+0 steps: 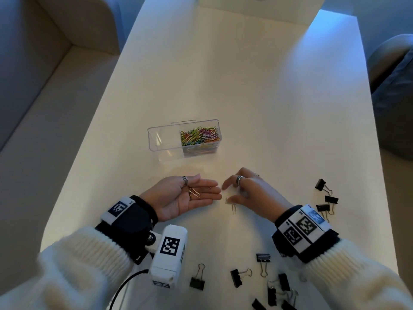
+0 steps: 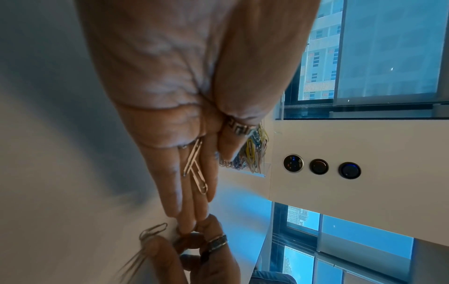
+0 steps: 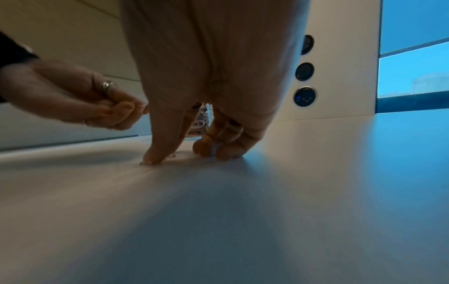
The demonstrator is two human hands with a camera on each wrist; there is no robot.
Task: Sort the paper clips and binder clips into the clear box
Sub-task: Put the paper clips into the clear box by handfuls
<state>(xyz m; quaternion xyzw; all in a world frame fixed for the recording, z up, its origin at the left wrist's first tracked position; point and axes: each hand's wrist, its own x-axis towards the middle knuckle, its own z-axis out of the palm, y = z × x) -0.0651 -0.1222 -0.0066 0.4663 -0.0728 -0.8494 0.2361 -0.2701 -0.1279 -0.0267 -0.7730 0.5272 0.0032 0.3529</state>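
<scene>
Loose paper clips (image 1: 194, 192) lay on flat, upturned left hand (image 1: 185, 198); spill likely if tilted; right hand (image 1: 245, 193) curled, fingertips on tabletop (image 1: 223, 86), grip unclear

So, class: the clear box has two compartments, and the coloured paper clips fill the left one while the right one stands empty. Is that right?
Not quite. The clear box does have two compartments, but the sides are swapped: the coloured paper clips fill the right one, and the left one stands empty. The head view shows this.
</scene>
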